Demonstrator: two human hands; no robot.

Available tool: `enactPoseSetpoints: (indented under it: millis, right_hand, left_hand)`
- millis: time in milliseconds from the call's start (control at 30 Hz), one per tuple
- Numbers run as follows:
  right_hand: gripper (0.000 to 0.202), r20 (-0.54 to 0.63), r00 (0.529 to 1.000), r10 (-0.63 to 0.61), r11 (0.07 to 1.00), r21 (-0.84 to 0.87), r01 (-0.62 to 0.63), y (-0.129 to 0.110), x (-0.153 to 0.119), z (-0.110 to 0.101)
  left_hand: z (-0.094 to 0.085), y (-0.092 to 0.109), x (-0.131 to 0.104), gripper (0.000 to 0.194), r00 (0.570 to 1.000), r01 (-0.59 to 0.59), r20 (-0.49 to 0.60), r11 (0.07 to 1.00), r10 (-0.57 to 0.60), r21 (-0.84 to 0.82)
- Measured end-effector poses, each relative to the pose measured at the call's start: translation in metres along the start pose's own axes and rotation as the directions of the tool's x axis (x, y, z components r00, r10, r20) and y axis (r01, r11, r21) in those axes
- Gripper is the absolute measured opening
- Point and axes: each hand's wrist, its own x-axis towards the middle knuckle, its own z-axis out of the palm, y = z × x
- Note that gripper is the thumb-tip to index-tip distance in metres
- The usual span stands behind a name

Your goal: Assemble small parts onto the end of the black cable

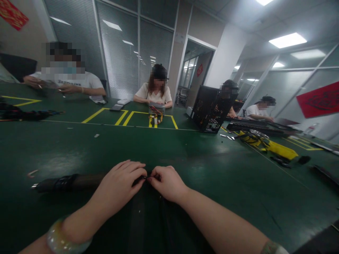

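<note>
My left hand (120,181) is closed, thumb and index finger together at a small dark piece (145,177). Opposite it, the fingers of my right hand (168,183) pinch at the same spot, and the two hands nearly touch. What they hold is too small and dark to name. A dark, rod-shaped tool (87,181) with a shiny metal tip lies level on the green table (212,194). Its right end disappears behind my left hand, so I cannot tell if that hand grips it.
Across the table a person (153,90) works at a metal box with coloured wires (156,113). Another person (84,84) sits at far left. A black computer case (208,109) stands at right, near a yellow tool (282,150). Dark cables (23,112) lie at left.
</note>
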Motion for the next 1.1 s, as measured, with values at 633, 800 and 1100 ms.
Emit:
enactPoseSetpoints:
  millis: [633,800,1100]
  right_hand:
    - [0.015,-0.003,1.000,-0.001,0.995,0.104,0.002,-0.002,-0.001,-0.002]
    - [0.015,0.014,1.000,0.008,0.993,0.120,-0.010,-0.002,-0.001,-0.004]
    - [0.015,0.019,1.000,0.018,0.992,0.128,-0.021,-0.002,0.000,-0.003]
  left_hand:
    - [-0.005,0.010,0.000,0.015,0.998,0.052,-0.034,0.998,-0.053,-0.036]
    - [-0.007,0.011,0.000,0.014,0.996,0.074,0.050,0.995,-0.070,-0.069]
    - [-0.007,0.011,0.000,0.014,0.992,0.111,0.073,0.991,-0.106,-0.078]
